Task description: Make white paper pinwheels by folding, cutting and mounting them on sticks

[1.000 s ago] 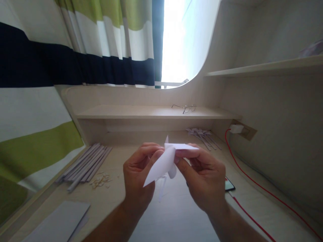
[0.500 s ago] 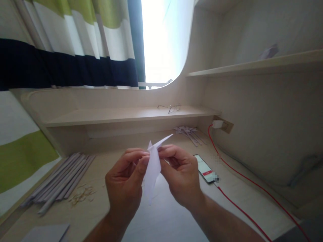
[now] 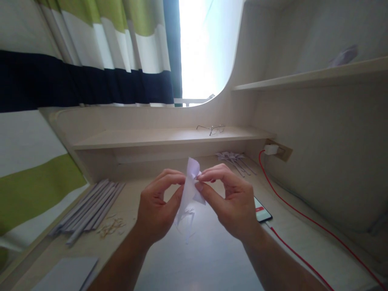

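Observation:
A small folded piece of white paper (image 3: 190,190) is held up above the pale desk (image 3: 200,258), between both hands. My left hand (image 3: 156,210) pinches its left side with thumb and forefinger. My right hand (image 3: 232,202) pinches its right side near the top, fingers curled. The paper's top curls upward and a thin strip hangs down from its lower end.
A bundle of rolled paper sticks (image 3: 87,210) lies at the left with scraps (image 3: 110,227) beside it. A sheet of paper (image 3: 66,273) sits at the front left. Glasses (image 3: 212,129) rest on the shelf. More paper pieces (image 3: 235,159), a phone (image 3: 262,210) and a red cable (image 3: 303,220) are at the right.
The long flat paper point that stuck out to the right has been folded in; the paper is now more crumpled and compact. Both hands kept their pinch.

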Demonstrator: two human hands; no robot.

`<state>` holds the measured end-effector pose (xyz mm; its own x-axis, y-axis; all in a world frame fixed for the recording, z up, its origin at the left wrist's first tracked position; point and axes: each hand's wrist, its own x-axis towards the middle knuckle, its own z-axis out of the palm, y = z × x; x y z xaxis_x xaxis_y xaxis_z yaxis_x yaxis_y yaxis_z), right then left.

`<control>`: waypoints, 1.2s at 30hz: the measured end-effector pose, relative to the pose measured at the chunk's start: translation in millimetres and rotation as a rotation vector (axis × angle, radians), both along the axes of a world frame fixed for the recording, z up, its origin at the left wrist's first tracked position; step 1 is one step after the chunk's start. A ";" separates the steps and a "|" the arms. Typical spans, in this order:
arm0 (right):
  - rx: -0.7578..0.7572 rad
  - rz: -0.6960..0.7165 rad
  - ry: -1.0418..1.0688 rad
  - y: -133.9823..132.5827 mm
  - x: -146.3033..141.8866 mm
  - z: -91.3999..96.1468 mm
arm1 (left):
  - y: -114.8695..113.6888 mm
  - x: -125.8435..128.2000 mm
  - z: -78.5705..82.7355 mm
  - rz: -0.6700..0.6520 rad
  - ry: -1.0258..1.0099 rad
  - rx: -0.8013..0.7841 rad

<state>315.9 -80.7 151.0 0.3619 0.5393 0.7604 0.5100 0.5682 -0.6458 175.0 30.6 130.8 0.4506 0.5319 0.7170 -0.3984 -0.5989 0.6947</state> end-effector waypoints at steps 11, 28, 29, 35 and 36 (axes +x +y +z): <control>-0.093 -0.024 -0.034 0.7 21.2 5.9 | 14.3 6.0 -6.0 -0.437 -0.013 -0.427; -0.278 0.362 0.212 9.3 17.7 -4.4 | 21.7 4.5 -17.2 -0.539 0.119 -0.362; -0.274 0.365 0.217 9.8 17.0 -4.8 | 21.4 3.9 -17.2 -0.529 0.122 -0.353; -0.232 0.275 0.178 8.5 17.1 -2.3 | 14.8 0.0 -10.0 -0.424 0.147 -0.257; -0.206 0.218 0.160 7.0 18.3 -0.2 | 13.4 -0.2 -7.7 -0.403 0.144 -0.241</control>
<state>334.2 -73.7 150.8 0.3268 0.7539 0.5699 0.2734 0.5018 -0.8206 174.8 44.0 123.1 0.7403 0.4381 0.5100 -0.4547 -0.2325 0.8598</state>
